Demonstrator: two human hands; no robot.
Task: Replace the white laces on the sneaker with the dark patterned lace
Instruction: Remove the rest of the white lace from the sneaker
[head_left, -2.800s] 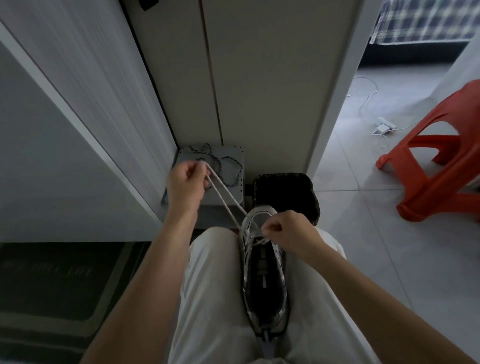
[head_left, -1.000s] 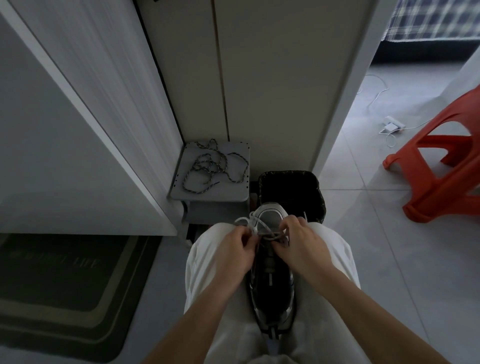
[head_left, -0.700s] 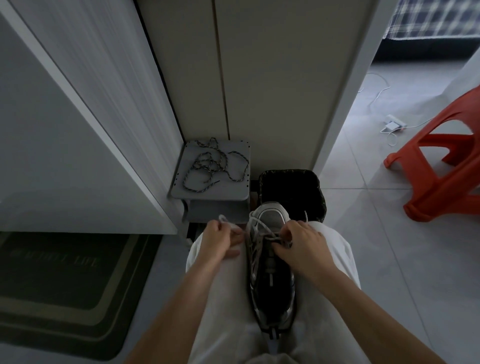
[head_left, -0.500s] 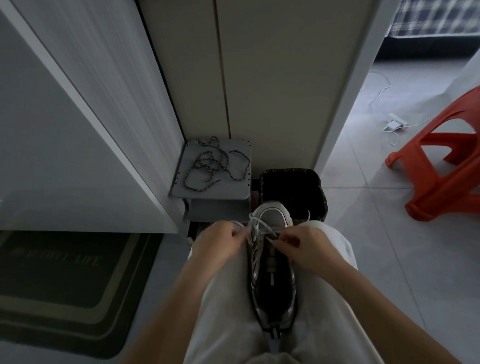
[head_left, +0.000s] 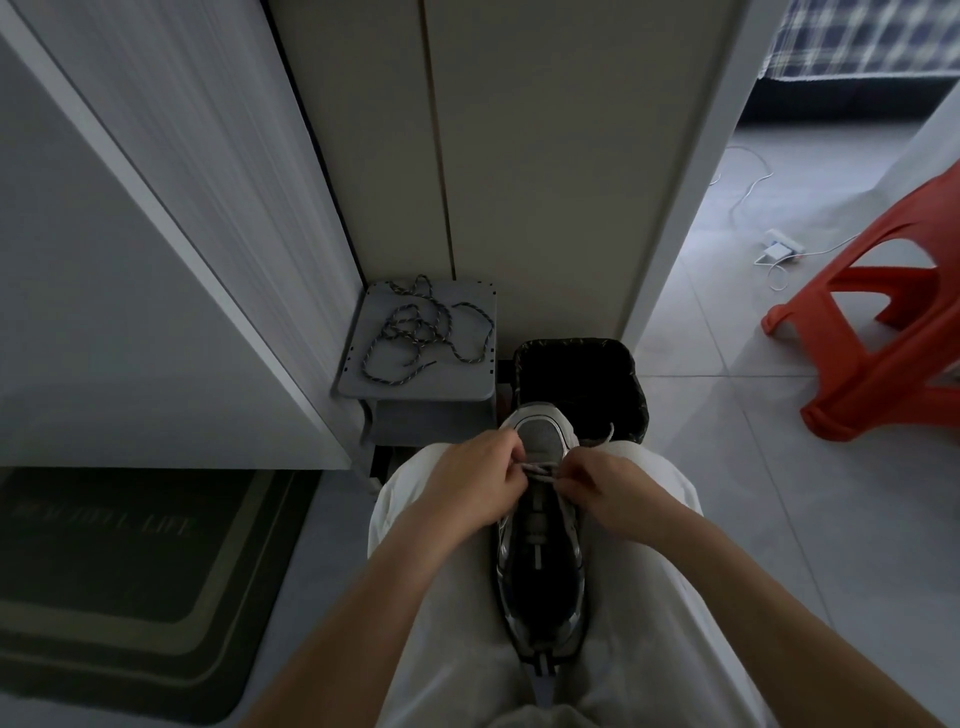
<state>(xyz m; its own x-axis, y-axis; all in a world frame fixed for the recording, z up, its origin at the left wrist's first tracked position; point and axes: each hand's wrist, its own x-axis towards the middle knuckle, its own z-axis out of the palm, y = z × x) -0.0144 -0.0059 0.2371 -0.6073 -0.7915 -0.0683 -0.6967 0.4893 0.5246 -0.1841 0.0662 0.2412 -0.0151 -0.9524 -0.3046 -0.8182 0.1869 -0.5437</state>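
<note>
White laces (head_left: 540, 470) are pinched by left hand (head_left: 472, 488) and right hand (head_left: 602, 486) at sneaker (head_left: 540, 561) toe eyelets, lower centre. Unlacing judged underway; last rows must be pulled out next. Dark patterned lace (head_left: 415, 332) is piled on stool (head_left: 467, 384), centre.

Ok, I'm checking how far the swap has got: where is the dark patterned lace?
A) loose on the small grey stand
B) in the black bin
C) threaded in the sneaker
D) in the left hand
A: the dark patterned lace lies tangled on the small grey stand, while the left hand and right hand pinch the white lace on the sneaker.
</note>
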